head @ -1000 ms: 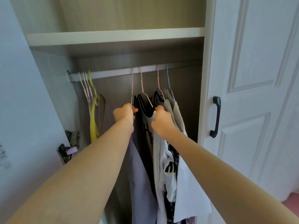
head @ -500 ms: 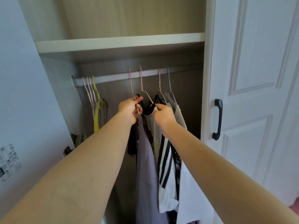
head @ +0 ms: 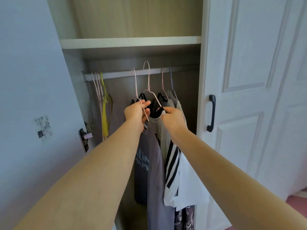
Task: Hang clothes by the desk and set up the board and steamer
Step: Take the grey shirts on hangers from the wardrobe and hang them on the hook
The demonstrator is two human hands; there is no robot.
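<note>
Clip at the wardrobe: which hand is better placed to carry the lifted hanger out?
Probably the right hand: it grips the shoulder of the lifted pink hanger, whose hook sits above the rail. The left hand holds a neighbouring hanger's wire.

my left hand [head: 137,112] hides the lower arm of the pink hanger [head: 148,83] | my right hand [head: 174,119] covers the striped shirt [head: 172,163] shoulder | door sticker [head: 44,128] print too blurred to read | clothes' hems cut off at bottom edge

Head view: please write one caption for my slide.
Both hands, left hand and right hand, grip clothes hangers at the wardrobe rail.
</note>
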